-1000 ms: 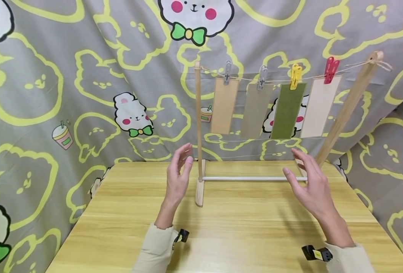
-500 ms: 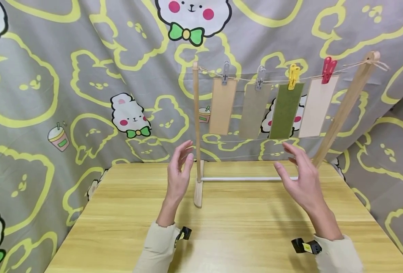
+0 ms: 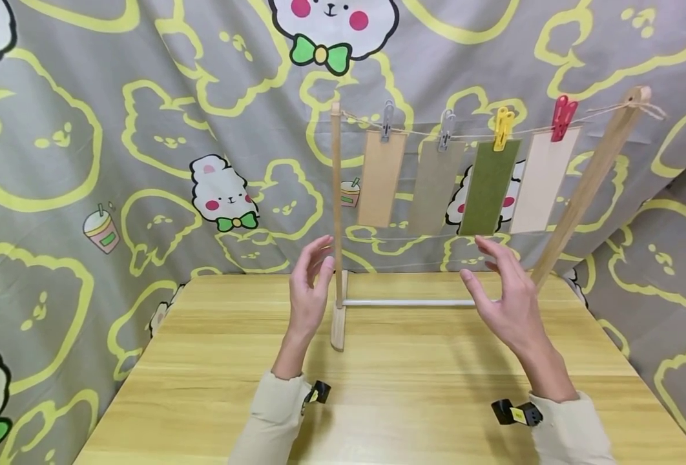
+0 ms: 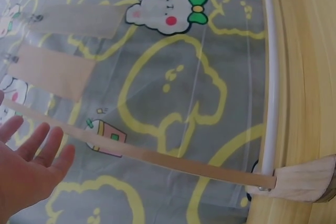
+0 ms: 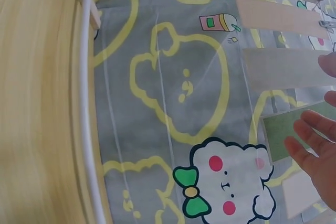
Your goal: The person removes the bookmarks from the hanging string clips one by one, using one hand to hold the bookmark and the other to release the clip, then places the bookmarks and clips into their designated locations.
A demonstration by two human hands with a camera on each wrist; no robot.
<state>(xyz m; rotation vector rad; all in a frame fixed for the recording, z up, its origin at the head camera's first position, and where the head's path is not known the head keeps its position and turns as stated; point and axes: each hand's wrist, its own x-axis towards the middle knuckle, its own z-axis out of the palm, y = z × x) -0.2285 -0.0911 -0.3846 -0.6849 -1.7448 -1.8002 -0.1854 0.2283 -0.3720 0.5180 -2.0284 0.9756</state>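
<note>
My left hand (image 3: 310, 287) is raised beside the left post (image 3: 337, 206) of a wooden stand, fingers relaxed and holding nothing. On the other side, my right hand (image 3: 508, 300) hovers in front of the stand's white crossbar (image 3: 407, 303), its fingers loosely spread below the green card (image 3: 490, 187). A twine line between the posts carries the green card under a yellow clothespin (image 3: 502, 129). Also hanging there are a tan card (image 3: 382, 179) and a grey card (image 3: 437, 187) on grey clothespins, and a cream card (image 3: 545, 181) on a red clothespin (image 3: 564, 119).
The stand rests on a wood-grain table (image 3: 401, 387) near its back edge. Its right post (image 3: 593, 181) leans outward in the head view. Behind the table hangs a grey patterned curtain (image 3: 163, 142), which also runs along the right side.
My right hand has moved left, from near the right post to below the green card. My left hand has shifted slightly right, closer to the left post. The hanging cards stay put.
</note>
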